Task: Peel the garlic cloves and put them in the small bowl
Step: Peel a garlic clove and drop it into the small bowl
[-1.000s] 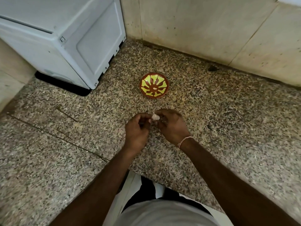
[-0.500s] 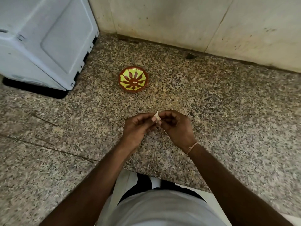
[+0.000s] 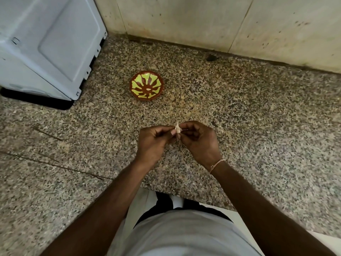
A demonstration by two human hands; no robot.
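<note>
Pinching one garlic clove (image 3: 177, 130) between them, left hand (image 3: 154, 143) and right hand (image 3: 200, 143) curl fingers around it.

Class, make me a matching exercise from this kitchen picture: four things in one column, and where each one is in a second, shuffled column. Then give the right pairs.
Things:
1. garlic clove
2. small bowl
3. white appliance
4. thread band

Places:
A. far left on the counter
B. on the right wrist
C. pinched between both hands
D. on the counter, beyond the hands

Pairs: 1-C, 2-D, 3-A, 4-B
</note>
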